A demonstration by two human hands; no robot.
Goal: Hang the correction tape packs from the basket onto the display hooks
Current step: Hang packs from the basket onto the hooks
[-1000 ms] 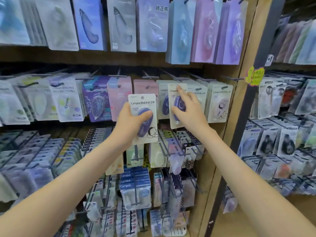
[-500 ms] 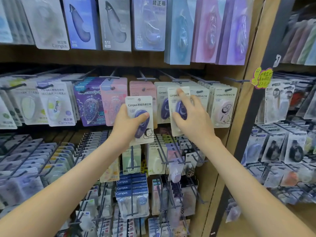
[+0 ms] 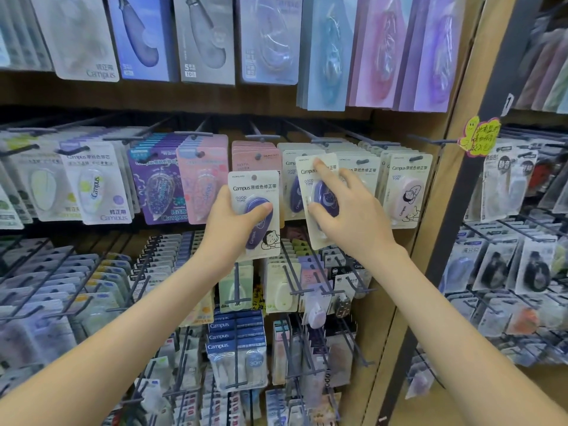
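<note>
Worn on the head, wide-angle. Looks forward and slightly down, square onto the hooks [image 3: 261, 137] left of the post [image 3: 502, 72], catching the bay right of the post at the frame edge. Sits near, within reach of left hand [image 3: 229, 232] and right hand [image 3: 353, 216], with print on a pack [image 3: 246, 187] left of the post readable.

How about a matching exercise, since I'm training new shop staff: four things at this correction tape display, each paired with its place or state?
Things
1 left hand
2 right hand
3 pink-dispenser pack
4 yellow note

Places or states
A stuck on the shelf upright
B grips the upright pack, thumb on its blue dispenser
C hangs at the right end of the middle row
D holds the tilted pack, forefinger at its top

Pairs: 1-B, 2-D, 3-C, 4-A
</note>
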